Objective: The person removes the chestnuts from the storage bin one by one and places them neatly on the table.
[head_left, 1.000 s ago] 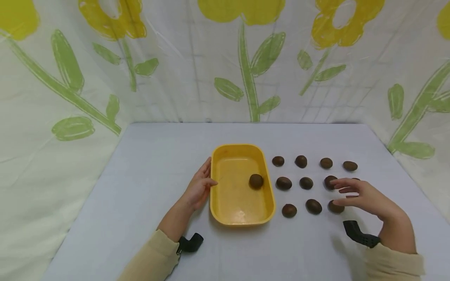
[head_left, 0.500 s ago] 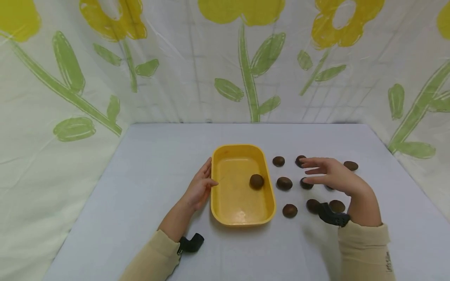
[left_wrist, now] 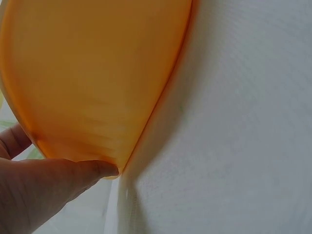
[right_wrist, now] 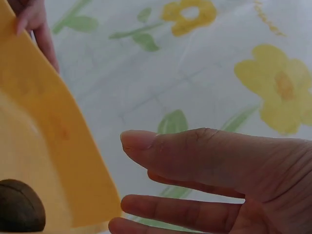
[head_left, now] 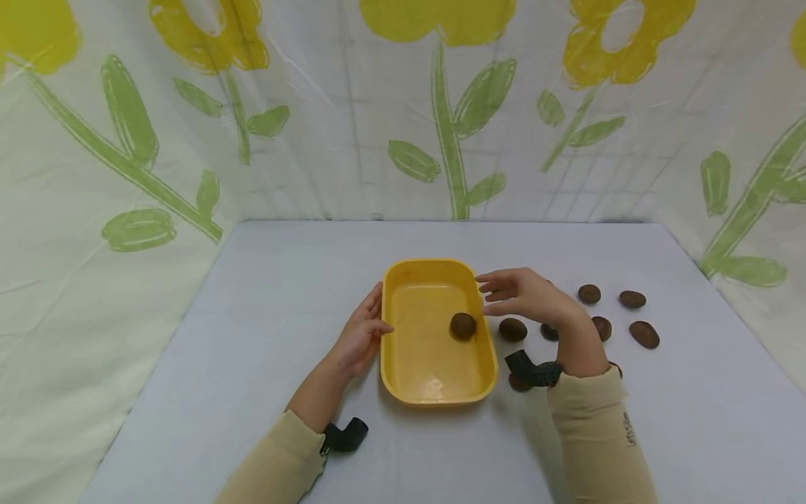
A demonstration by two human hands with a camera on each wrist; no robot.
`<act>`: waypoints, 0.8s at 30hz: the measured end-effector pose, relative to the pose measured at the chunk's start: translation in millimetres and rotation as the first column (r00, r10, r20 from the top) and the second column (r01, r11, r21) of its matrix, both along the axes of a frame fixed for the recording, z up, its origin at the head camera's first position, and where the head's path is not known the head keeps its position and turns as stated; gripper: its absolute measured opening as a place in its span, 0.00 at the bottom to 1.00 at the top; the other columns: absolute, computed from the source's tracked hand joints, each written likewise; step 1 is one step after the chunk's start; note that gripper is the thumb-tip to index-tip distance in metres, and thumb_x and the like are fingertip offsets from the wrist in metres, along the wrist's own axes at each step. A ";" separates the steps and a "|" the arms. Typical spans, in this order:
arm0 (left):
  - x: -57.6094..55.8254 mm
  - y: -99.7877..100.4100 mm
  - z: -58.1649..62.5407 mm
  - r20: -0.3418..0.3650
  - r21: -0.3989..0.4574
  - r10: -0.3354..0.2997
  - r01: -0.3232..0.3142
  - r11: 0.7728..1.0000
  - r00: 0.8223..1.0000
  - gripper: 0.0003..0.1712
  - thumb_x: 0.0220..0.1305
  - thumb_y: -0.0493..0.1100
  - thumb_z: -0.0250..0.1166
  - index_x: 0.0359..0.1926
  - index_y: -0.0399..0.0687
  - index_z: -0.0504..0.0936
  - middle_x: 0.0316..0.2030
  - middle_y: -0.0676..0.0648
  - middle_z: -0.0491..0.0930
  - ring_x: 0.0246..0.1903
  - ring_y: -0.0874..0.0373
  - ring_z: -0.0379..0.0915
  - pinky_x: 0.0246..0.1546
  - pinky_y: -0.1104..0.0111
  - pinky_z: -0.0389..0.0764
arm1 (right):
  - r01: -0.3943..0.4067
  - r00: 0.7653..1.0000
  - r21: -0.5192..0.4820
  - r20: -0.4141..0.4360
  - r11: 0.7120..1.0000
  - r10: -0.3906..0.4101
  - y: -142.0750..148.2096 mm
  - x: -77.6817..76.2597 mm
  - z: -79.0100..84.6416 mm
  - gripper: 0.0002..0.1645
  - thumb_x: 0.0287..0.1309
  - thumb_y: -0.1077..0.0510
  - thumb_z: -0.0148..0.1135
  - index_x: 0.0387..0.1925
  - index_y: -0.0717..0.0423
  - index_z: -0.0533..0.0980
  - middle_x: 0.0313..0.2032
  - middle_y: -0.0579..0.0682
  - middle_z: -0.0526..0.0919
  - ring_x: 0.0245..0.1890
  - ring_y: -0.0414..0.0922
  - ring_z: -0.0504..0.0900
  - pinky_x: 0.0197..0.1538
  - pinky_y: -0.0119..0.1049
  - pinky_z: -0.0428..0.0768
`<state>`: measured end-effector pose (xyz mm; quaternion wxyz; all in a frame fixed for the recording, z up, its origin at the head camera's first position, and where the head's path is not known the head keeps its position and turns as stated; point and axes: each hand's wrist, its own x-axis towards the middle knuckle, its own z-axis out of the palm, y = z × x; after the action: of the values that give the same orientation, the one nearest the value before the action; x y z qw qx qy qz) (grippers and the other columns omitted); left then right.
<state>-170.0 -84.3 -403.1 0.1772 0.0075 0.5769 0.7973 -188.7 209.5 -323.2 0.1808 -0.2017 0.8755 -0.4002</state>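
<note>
A yellow tray (head_left: 418, 364) stands mid-table in the head view. My left hand (head_left: 360, 339) grips its left wall, thumb over the rim and fingers along the outside. The left wrist view shows the thumb (left_wrist: 92, 168) against the orange-lit wall. One dark brown, chestnut-like nut (head_left: 462, 326) lies inside near the right wall; its seam shows in the right wrist view. My right hand (head_left: 525, 294) hovers at the tray's upper right rim, fingers loosely extended, thumb apart, holding nothing visible. Fingertips are close to the rim; contact cannot be told.
Several brown nuts lie in rows right of the tray, among them a nut (head_left: 513, 329) beside its wall and a nut (head_left: 644, 334) at far right. My right hand and forearm cover some. A flower-printed curtain (head_left: 302, 154) hangs behind the white table (head_left: 277, 301).
My right hand has moved left over the rows of nuts, from the right side to the tray's right rim. My left hand stays on the tray.
</note>
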 end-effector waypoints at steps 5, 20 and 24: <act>0.1 -0.3 0.3 -0.006 0.005 -0.004 0.004 1.000 1.000 0.48 0.55 0.20 0.45 0.74 0.50 0.39 0.74 0.49 0.37 0.73 0.55 0.32 0.71 0.59 0.47 | -0.025 0.999 -0.020 0.044 0.999 0.026 -16.5 -6.7 -0.7 0.35 0.54 0.58 0.64 0.62 0.66 0.65 0.58 0.67 0.72 0.56 0.59 0.75 0.55 0.47 0.76; 0.1 -1.1 -0.8 -0.008 0.015 -0.009 0.009 1.000 1.000 0.49 0.55 0.20 0.46 0.74 0.50 0.39 0.74 0.49 0.37 0.73 0.55 0.31 0.71 0.59 0.48 | -0.029 0.997 0.125 0.072 0.992 0.020 -57.8 -17.0 -8.8 0.33 0.54 0.57 0.64 0.61 0.64 0.67 0.56 0.66 0.74 0.55 0.58 0.76 0.56 0.47 0.76; -0.2 -2.0 -0.7 -0.010 0.014 -0.006 0.006 1.000 1.000 0.49 0.55 0.20 0.46 0.74 0.50 0.39 0.74 0.49 0.36 0.73 0.56 0.31 0.71 0.59 0.48 | -0.005 0.997 0.223 0.071 0.975 -0.011 -70.0 -15.7 -13.2 0.31 0.54 0.57 0.63 0.59 0.66 0.69 0.55 0.66 0.75 0.55 0.59 0.75 0.55 0.47 0.76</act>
<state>-170.2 -86.3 -403.8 0.1765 0.0144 0.5721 0.8008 -204.4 139.5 -336.3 0.2330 -0.1643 0.9081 -0.3066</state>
